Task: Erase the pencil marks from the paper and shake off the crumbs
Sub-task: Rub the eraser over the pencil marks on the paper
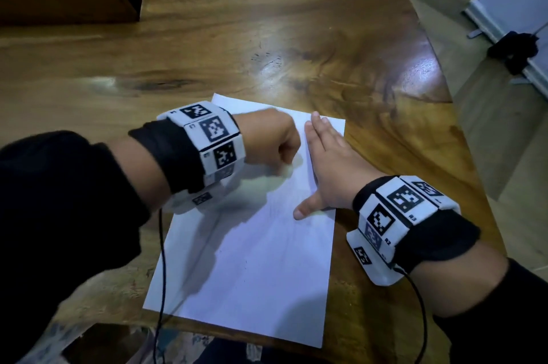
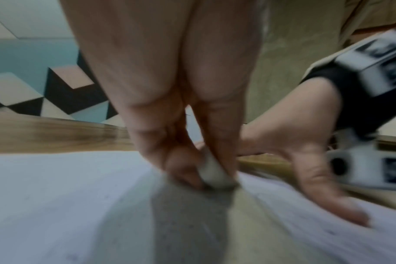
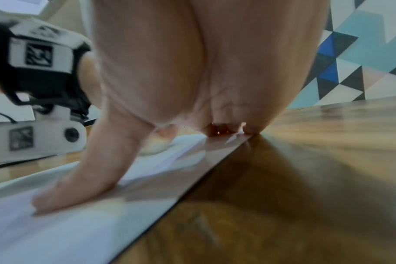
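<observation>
Both hands are working: left hand [image 1: 271, 138] is pinching what looks like an eraser [image 2: 213, 172] against the paper [image 1: 252, 260]; right hand [image 1: 329, 168] is pressing flat, fingers together.

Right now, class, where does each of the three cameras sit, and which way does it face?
Head: worn high, facing down at the paper on the wooden table; both hands and forearms show.
Left wrist: low, looking along the left hand pinching the eraser.
Right wrist: low, looking along the flat right hand at the paper's edge.
Shared: all show the paper; each wrist view catches the other hand.
</observation>
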A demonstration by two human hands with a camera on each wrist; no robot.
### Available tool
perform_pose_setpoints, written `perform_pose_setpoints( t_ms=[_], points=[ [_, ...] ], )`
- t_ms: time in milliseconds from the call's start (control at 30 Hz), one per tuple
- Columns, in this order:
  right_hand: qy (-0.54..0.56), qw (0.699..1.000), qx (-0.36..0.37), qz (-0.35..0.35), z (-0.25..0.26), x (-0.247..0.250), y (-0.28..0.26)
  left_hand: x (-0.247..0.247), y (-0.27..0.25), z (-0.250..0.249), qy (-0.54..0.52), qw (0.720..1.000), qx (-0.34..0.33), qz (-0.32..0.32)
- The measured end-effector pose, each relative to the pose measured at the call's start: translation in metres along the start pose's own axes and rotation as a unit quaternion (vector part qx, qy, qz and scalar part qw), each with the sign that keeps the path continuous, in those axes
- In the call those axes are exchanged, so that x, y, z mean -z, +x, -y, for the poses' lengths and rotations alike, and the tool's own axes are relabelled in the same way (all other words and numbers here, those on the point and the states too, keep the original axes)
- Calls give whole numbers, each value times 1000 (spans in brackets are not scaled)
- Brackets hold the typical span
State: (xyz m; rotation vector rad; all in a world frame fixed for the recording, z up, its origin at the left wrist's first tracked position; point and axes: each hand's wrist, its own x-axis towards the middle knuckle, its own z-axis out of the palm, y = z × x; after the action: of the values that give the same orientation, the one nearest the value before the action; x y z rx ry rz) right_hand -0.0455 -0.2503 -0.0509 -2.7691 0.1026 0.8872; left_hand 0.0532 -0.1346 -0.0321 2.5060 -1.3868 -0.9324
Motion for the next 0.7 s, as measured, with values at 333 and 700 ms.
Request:
perform_pose_setpoints(
  t_ms=[333,700],
  points=[
    [0,1000,-2,3,2,2,-2,-13,-1,-2,4,996,-3,-92],
    [-7,1000,-6,8,3,2,-2,-25,-16,2,-6,995,-13,-99]
  ],
)
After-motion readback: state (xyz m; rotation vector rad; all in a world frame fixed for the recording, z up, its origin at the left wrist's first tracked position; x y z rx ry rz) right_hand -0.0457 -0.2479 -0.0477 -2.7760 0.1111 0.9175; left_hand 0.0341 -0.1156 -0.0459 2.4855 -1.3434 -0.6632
